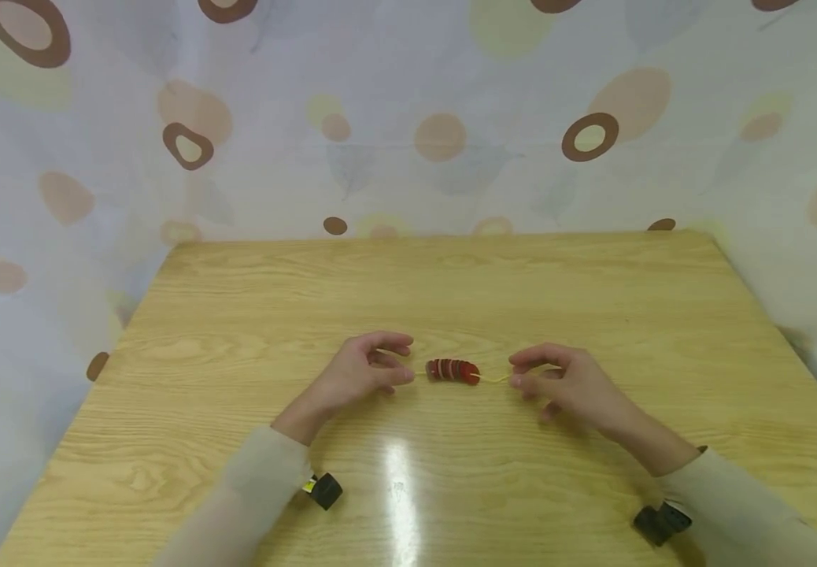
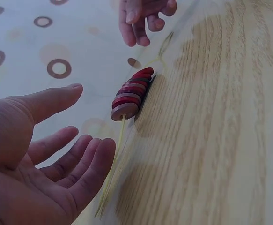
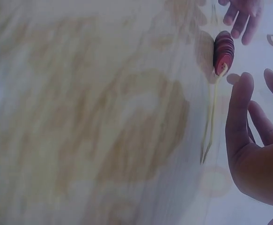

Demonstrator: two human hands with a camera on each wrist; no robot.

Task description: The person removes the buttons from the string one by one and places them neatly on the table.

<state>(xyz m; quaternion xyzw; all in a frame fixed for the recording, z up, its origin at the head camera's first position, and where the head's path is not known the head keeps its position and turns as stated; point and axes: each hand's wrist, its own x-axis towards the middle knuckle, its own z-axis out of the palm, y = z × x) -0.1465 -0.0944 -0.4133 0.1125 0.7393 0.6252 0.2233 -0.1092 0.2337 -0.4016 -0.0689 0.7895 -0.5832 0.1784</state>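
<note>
A short stack of round red, dark and grey-brown button-like discs (image 1: 452,370), threaded on a thin yellow cord (image 1: 495,379), is found lying on its side on the light wood-grained table (image 1: 408,299), between the two hands. The left hand (image 1: 366,366) is held beside one cord end with fingers loosely extended and thumb apart; nothing is gripped. The right hand (image 1: 571,384) is similarly relaxed near the other end, also without a grip. Whether either hand touches the cord cannot be told. The stack is judged light, its discs hard, smooth and liable to slide or fan out; the cord is judged limp. A pinch on both cord ends, close to the outer discs, is advised.
</note>
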